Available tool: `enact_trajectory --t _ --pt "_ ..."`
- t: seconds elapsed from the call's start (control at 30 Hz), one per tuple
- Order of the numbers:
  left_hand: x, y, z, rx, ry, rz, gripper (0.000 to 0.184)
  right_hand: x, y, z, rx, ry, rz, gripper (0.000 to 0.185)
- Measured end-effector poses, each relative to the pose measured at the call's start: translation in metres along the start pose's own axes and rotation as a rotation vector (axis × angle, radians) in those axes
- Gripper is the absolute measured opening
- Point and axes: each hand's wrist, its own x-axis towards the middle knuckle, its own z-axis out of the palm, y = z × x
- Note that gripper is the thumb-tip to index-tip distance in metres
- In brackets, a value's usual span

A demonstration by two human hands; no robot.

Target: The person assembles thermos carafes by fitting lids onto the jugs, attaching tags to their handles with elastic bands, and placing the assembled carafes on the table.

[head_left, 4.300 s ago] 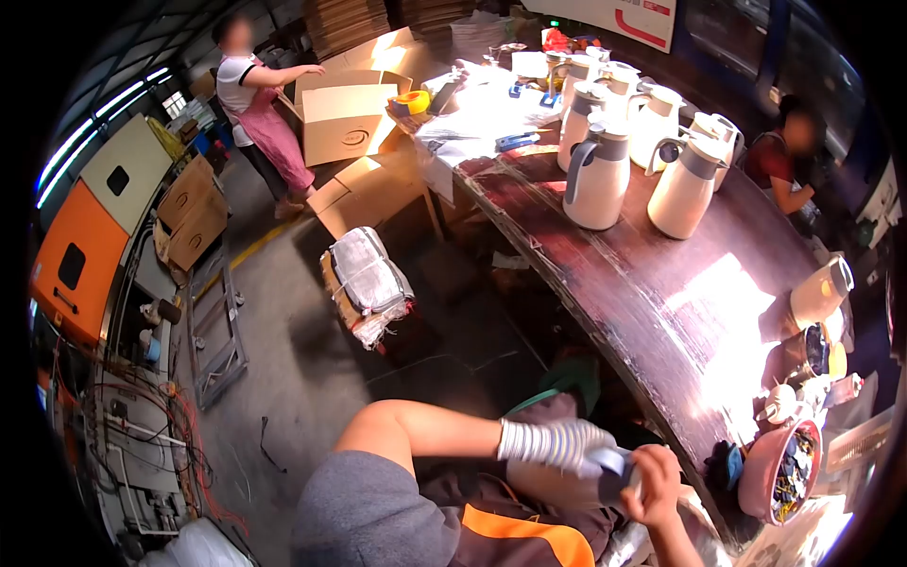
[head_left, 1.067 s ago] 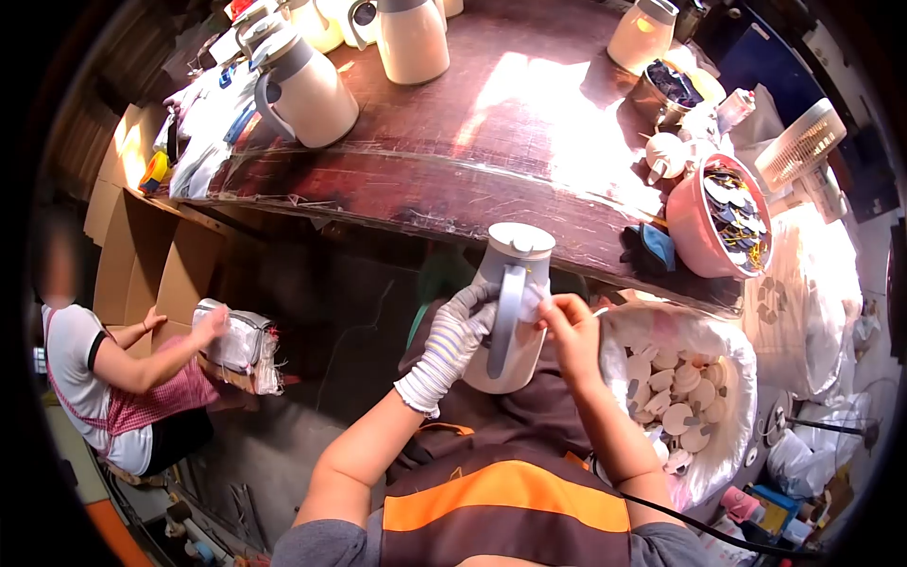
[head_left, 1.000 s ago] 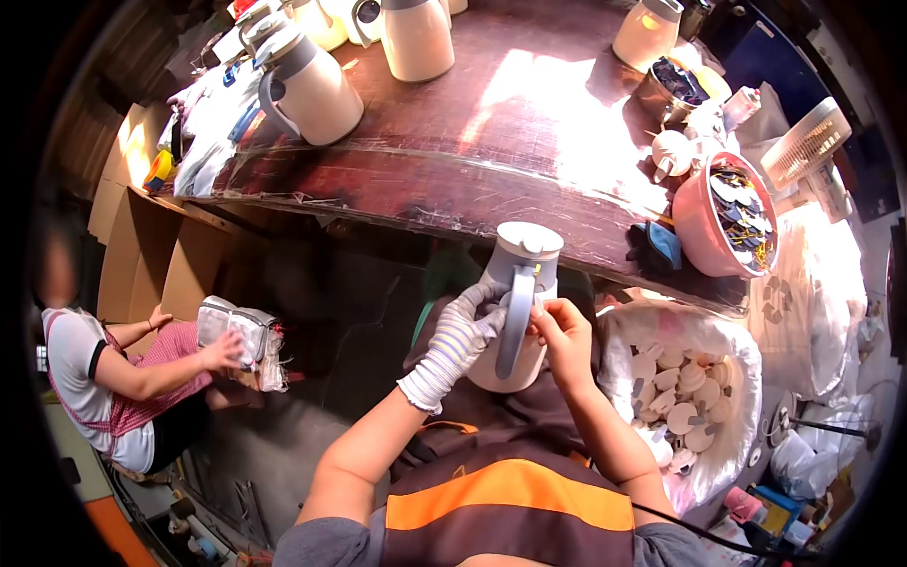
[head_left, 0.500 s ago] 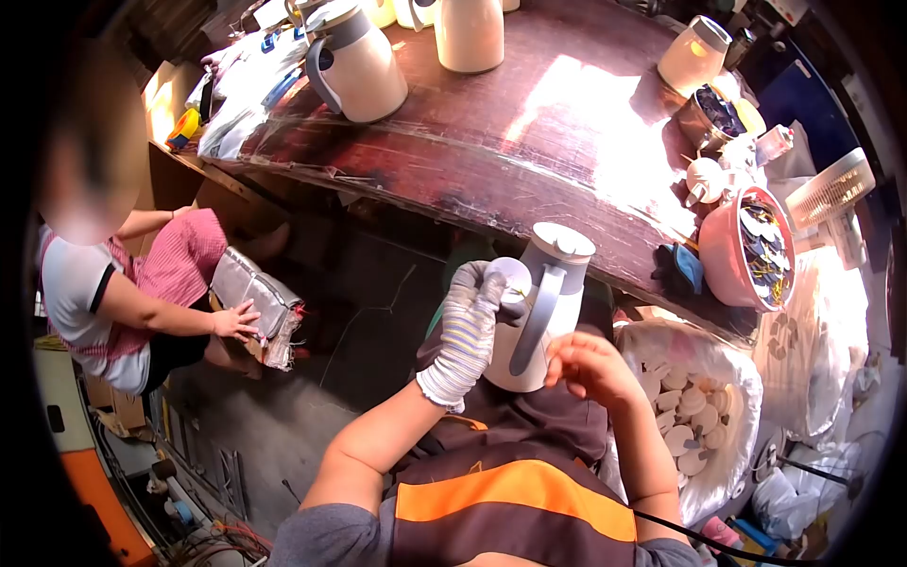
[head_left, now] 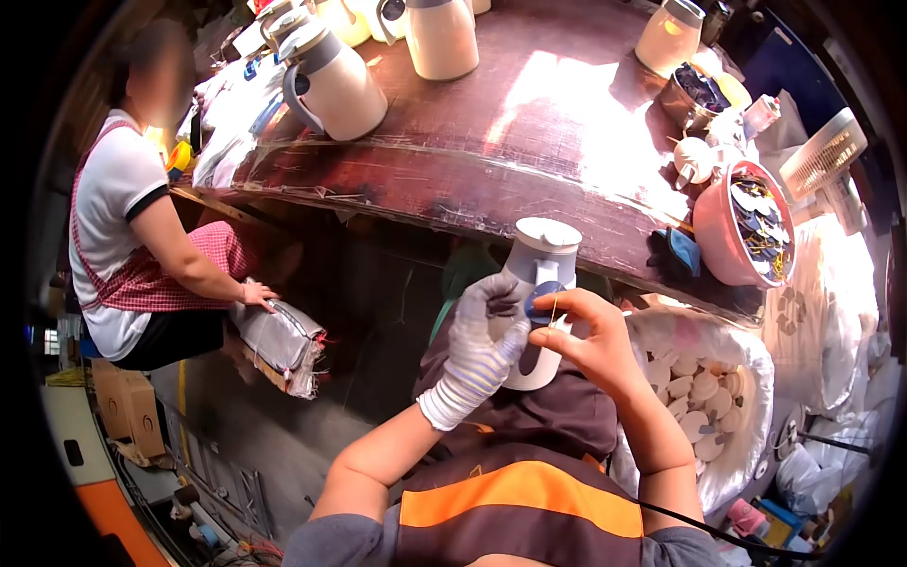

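A beige jug with a grey collar and white lid stands upright at my lap, partly hidden behind both hands. My left hand, in a striped glove with grey fingertips, is curled at the left edge of a small round dark blue tag. The bare fingers of my right hand are bent round the tag's right side, index finger above and thumb below. A thin yellow string hangs by the tag. Both hands are in front of the jug's handle.
More jugs stand on the dark red table. A pink bowl of tags sits at its right edge, above a lined container of white discs. At left, a person touches a wrapped bundle.
My left hand has brought the round tag in front of the handle, and its dark side now shows. My right hand has risen to the tag. The person at left has straightened up, and the view has shifted.
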Motion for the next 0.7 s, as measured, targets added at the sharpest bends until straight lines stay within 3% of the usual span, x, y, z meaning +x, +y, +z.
enact_trajectory --t 0.03,0.07,0.13,0.2,0.27,0.3,0.4,0.47,0.53,0.6,0.63,0.7 --pt "0.010 -0.005 0.011 -0.480 -0.075 -0.053 0.067 0.000 0.002 0.003 -0.119 0.068 -0.096 0.032" --pt "0.008 -0.002 0.009 -0.565 -0.163 -0.225 0.073 0.001 0.004 0.007 -0.234 0.132 -0.200 0.031" --pt "0.008 0.008 0.009 -0.516 -0.235 -0.422 0.078 0.006 0.005 0.006 -0.332 0.202 -0.249 0.024" --pt "0.012 0.019 0.006 -0.195 -0.120 -0.373 0.069 0.010 0.016 -0.010 -0.460 0.383 -0.253 0.020" --pt "0.013 0.011 -0.011 -0.129 -0.027 -0.333 0.062 0.007 0.025 -0.028 -0.413 0.511 -0.091 0.018" --pt "0.011 0.015 -0.020 -0.241 -0.018 -0.456 0.057 0.001 0.036 -0.031 -0.393 0.488 -0.024 0.017" --pt "0.005 0.029 -0.039 -0.149 -0.086 -0.364 0.042 -0.023 0.033 -0.011 -0.166 0.247 -0.012 0.015" --pt "0.008 0.036 -0.051 -0.067 -0.087 -0.339 0.040 -0.037 0.011 0.012 -0.118 0.081 -0.059 0.015" --pt "0.007 0.039 -0.051 0.004 -0.108 -0.315 0.038 -0.046 0.009 0.027 -0.170 -0.131 -0.237 0.020" --pt "0.007 0.041 -0.044 -0.016 -0.195 -0.307 0.039 -0.049 0.000 0.033 -0.241 -0.271 -0.232 0.027" --pt "0.006 0.043 -0.042 0.104 -0.208 -0.342 0.041 -0.050 0.003 0.032 -0.298 -0.206 -0.246 0.027" --pt "0.002 0.040 -0.049 0.009 -0.181 -0.355 0.041 -0.047 0.009 0.019 -0.354 0.026 -0.229 0.021"
